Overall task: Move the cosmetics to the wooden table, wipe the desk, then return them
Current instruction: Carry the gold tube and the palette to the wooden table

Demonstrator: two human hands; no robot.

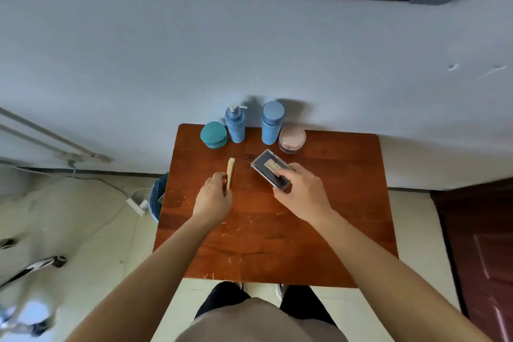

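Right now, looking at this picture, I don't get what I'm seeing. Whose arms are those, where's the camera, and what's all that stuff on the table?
There is no machine here. The one picture comes from a camera worn on a person's head, looking down, so the two bare arms are that person's own. They stand at a wooden table set against a wall. Along its far edge stand a teal round container, a blue pump bottle, a blue capped bottle and a pink jar. The left hand pinches a slim tan stick; the right hand grips a flat dark case. Whether those two are lifted or resting on the wood, I cannot tell.
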